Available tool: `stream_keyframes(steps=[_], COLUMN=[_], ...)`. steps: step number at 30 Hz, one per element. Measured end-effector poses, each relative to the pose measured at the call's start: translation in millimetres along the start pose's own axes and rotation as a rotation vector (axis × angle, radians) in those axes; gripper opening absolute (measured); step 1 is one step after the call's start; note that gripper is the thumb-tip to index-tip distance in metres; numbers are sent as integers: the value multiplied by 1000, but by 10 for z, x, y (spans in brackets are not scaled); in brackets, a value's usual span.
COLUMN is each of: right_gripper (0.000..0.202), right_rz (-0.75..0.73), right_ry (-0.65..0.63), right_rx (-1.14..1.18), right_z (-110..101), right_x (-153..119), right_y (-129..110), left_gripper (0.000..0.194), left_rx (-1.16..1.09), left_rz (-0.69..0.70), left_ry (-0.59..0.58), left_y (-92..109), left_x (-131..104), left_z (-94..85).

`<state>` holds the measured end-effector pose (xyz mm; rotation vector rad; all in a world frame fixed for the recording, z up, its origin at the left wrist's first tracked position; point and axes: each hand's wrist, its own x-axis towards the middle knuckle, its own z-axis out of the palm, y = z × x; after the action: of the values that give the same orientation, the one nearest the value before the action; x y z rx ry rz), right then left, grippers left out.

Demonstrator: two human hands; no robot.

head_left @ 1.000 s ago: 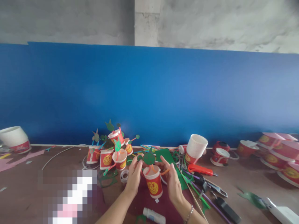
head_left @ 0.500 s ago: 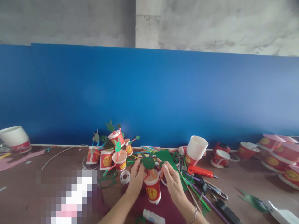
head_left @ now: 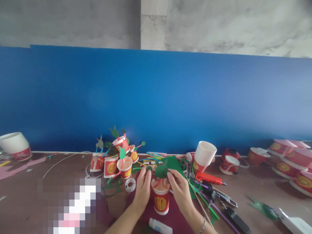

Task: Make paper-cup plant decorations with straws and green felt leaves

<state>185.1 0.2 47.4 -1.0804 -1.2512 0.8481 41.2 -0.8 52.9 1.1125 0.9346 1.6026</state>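
In front of me a red-and-white paper cup (head_left: pixel 161 201) with a gold emblem stands upright on a dark red sheet. From its mouth rise orange pipe cleaners (head_left: pixel 162 184) and a green paper head (head_left: pixel 161 170) with pointed ears. At the cup's left, my left hand (head_left: pixel 143 188) pinches a small green paper circle (head_left: pixel 149 168). My right hand (head_left: pixel 179 185) has its thumb and fingertips closed at the right edge of the green head; whether a second circle is among them is hidden. A glue stick (head_left: pixel 160 225) lies nearer to me.
Several finished cups (head_left: pixel 124 168) with green cutouts stand back left by a tape roll (head_left: pixel 130 185). Stacked white cups (head_left: pixel 205 152), an orange utility knife (head_left: pixel 210 178), keys (head_left: pixel 237 221) and scissors (head_left: pixel 292 222) lie right. A blue panel (head_left: pixel 156 104) closes the back.
The cup and green head have shifted slightly right. The left hand has come away from the head to the small left circle; the right fingertips have gone from the right circle to the head's edge.
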Motion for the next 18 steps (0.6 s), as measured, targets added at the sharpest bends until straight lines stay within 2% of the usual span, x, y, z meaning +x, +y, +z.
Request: stream_keyframes(steps=[2,8,14,18], right_gripper=[32,28,28,26], right_rz=[-6,2,34,-60], right_ry=[9,25,-5,0], right_rx=[-8,8,12,-122], right_z=[0,21,28,13], right_x=[-2,-13,-22,-22], right_y=[2,-27,-55,-27], left_gripper=[25,23,25,25], left_rx=[26,174,228,299], left_rz=[2,108,204,246], left_ry=[9,-130,-175,-210], left_y=[3,32,108,23], left_x=[-11,-38,-65,-53], left_z=[-5,-14,-43,-56])
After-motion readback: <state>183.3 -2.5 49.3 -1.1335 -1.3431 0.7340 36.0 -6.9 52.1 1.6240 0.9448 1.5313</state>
